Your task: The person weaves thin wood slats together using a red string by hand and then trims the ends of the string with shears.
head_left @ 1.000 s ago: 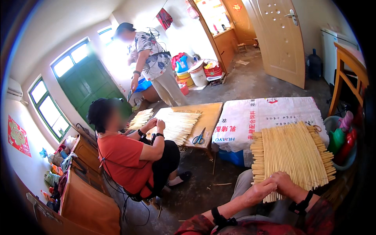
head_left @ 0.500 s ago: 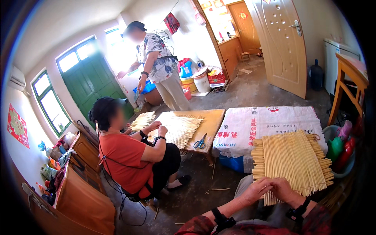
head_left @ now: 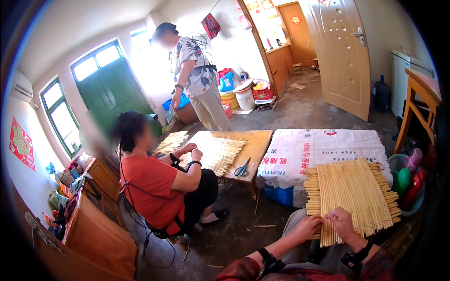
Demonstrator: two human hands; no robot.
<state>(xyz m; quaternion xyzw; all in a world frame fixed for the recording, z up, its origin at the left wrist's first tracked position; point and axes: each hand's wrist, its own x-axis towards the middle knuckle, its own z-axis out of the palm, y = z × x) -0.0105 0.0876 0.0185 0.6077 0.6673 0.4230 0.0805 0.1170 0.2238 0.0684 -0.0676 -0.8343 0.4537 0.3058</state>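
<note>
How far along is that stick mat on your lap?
Most of the bamboo stick mat already lies as a flat, even panel. In hand: the left hand and right hand grip its near edge, where stick ends jut unevenly. That edge looks unfinished. The scissors lie unused on the wooden table.

The mat of pale bamboo sticks (head_left: 349, 196) is a flat sheet of thin, straight, straw-coloured sticks laid side by side and running away from the person, crossed beneath by a second layer whose ends jut out along its left and right edges. It lies spread at the near right corner of the table, overhanging the near edge above the person's lap. Its near ends are uneven, a few sticks reaching lower than the rest. Both hands touch that near edge, the left at its left corner, the right just beside.
</note>
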